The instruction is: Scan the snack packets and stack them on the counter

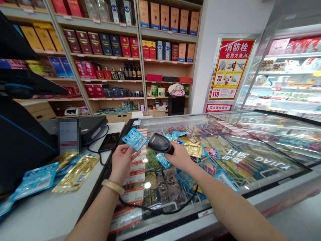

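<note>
Between the fingertips of my left hand (122, 162) is a small blue snack packet (134, 139), its printed side facing up. My right hand (180, 155) is wrapped round a black barcode scanner (160, 143), whose head points left at the packet from close by. The scanner's cable (165, 211) loops down across the glass freezer top. Just past my right hand, gold packets (192, 146) and several blue packets lie on the glass. One blue packet (163, 160) rests partly under the scanner.
On the white counter (50, 214) at left lie a blue packet (40, 177), a gold packet (76, 174) and a phone (109, 142). Dark checkout equipment (22, 140) stands there. The glass-topped freezer (245, 134) fills the right. Shelves of boxes (107, 45) line the back.
</note>
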Motion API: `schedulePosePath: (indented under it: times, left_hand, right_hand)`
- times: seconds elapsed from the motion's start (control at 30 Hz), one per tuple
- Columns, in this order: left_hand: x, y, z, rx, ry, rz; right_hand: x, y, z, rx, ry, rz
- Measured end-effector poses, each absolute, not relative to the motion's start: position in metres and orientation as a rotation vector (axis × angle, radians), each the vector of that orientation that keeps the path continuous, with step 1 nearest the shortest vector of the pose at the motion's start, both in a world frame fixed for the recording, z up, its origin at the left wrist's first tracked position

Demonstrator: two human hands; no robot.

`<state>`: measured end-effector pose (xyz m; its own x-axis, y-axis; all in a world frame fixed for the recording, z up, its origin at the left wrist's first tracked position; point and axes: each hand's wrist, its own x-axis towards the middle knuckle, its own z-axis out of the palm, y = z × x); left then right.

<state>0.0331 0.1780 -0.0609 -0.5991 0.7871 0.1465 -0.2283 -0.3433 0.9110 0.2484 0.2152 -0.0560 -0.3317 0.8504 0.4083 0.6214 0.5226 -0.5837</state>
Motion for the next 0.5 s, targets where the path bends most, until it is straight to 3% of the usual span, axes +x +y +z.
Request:
schedulePosePath:
  times: [0.23, 0.5]
  left_hand:
    - [-0.001, 0.157, -0.036, 0.813, 1.410, 2.154]
    - [-0.114, 0.084, -0.013, 0.852, 2.121, 2.156]
  right_hand:
    - [0.251, 0.216, -0.062, -1.101, -2.028, 0.454]
    - [0.253, 0.218, -0.063, -1.134, -2.044, 0.418]
